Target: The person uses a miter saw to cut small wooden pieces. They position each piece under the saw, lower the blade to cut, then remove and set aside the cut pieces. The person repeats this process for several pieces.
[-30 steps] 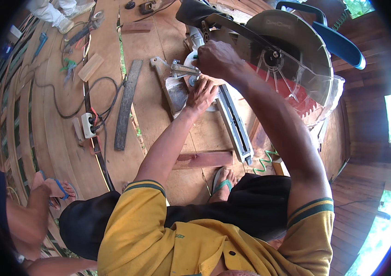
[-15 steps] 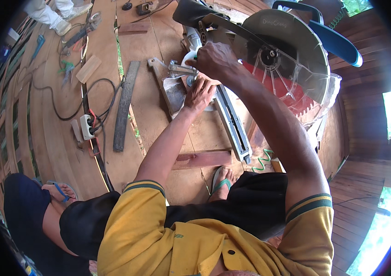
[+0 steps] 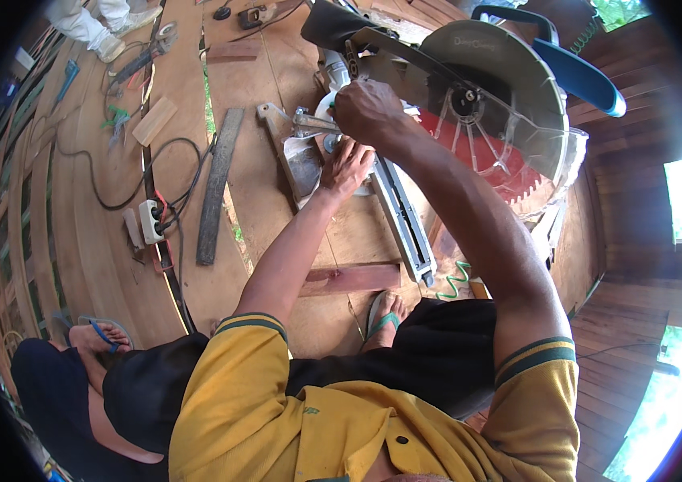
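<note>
A mitre saw (image 3: 477,112) with a red toothed blade, a see-through guard and a blue handle (image 3: 578,76) stands on the wooden floor in front of me. My right hand (image 3: 369,108) is closed in a fist over the saw's pale metal frame, beside the clamp bar (image 3: 317,124); what its fingers hold is hidden. Just below it, my left hand (image 3: 346,167) has its fingers bent together against the metal base (image 3: 305,165), their tips hidden under the right hand. A slotted rail (image 3: 407,215) runs from the base toward my foot.
Left of the saw lie a dark wooden strip (image 3: 219,189) and a white power strip (image 3: 150,222) with black cables. A reddish board (image 3: 353,279) is near my sandalled foot (image 3: 386,313). An angle grinder (image 3: 144,60) lies farther off, near another person's white-clad legs (image 3: 92,28).
My right fist has turned and shifted slightly to the left over the frame. My left hand stays in nearly the same place. At the lower left, the dark blue clothed leg has shifted.
</note>
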Demonstrator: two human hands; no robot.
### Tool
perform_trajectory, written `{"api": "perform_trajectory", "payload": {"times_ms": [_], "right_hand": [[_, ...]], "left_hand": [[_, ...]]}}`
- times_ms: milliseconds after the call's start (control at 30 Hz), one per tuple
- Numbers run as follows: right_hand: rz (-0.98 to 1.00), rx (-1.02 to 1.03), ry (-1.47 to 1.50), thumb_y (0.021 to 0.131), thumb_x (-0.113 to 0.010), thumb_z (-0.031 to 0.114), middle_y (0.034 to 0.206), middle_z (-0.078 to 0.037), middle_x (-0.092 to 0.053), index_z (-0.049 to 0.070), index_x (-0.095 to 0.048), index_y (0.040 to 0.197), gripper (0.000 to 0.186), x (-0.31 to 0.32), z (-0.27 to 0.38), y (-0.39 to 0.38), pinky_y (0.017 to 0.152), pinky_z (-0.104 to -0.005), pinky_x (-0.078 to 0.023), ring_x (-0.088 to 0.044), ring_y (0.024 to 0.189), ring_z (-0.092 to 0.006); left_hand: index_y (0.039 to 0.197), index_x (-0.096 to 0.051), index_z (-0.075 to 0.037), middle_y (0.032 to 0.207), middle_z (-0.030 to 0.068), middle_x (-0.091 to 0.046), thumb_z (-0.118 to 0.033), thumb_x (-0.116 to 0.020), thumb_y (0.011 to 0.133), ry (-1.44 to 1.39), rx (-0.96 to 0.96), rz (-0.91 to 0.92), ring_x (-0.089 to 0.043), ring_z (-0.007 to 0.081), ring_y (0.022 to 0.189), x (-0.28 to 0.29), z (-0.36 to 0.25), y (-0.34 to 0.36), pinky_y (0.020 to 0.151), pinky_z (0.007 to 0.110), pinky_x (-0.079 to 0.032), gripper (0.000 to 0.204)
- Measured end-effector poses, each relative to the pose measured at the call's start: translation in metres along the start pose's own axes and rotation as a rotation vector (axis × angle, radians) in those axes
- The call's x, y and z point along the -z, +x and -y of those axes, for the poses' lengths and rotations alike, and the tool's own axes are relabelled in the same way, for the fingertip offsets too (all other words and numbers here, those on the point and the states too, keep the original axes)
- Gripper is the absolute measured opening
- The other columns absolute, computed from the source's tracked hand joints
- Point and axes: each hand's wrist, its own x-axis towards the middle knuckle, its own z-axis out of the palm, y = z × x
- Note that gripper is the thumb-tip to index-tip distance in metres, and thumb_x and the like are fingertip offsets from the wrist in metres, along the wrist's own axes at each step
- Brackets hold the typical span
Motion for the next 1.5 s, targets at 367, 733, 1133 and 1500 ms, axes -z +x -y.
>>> {"api": "perform_trajectory", "payload": {"times_ms": [367,733,1133,1500], "right_hand": [[-0.055,0.014,0.104,0.101,-0.059,0.03,0.084,-0.021,-0.073,0.004,-0.067,0.104,0.027,-0.015,-0.015,-0.011,0.071,-0.0507,-0.058,-0.074,0.082,-0.0404],[-0.006,-0.044,0.011,0.096,-0.069,0.044,0.114,-0.024,-0.068,0.004,-0.067,0.123,0.048,0.01,-0.006,-0.017,0.084,-0.049,-0.059,-0.072,0.102,-0.0407],[-0.665,0.386,0.278,0.094,-0.069,0.021,0.101,-0.016,-0.076,0.005,-0.073,0.106,0.021,0.179,0.013,-0.099,0.073,-0.0401,-0.06,-0.075,0.083,-0.0311],[-0.828,-0.286,0.141,0.095,-0.068,0.022,0.1,-0.015,-0.076,0.005,-0.072,0.106,0.021,0.193,-0.206,-0.251,0.072,-0.0395,-0.059,-0.074,0.083,-0.0301]], "left_hand": [[0.123,-0.065,-0.013,0.128,0.0063,-0.057,-0.019,-0.07,0.091,-0.034,0.058,0.185,-0.054,0.0293,0.128,-0.009,-0.006,-0.007,0.107,0.044,-0.049,0.033],[0.113,-0.065,-0.006,0.118,0.0117,-0.058,-0.011,-0.069,0.087,-0.151,0.067,0.082,-0.057,0.0314,0.118,0.006,-0.001,0.001,0.107,0.043,-0.049,0.028],[0.122,-0.06,0.005,0.125,0.0225,-0.065,-0.037,-0.069,0.098,-0.876,0.958,-0.427,-0.065,0.0336,0.115,0.107,0.027,0.082,0.1,0.045,-0.05,0.05],[0.067,-0.061,-0.008,0.059,-0.0026,-0.055,-0.036,-0.079,0.095,-1.373,0.562,0.268,-0.053,0.0063,0.054,0.077,0.067,0.117,0.053,0.026,-0.042,0.043]]}}
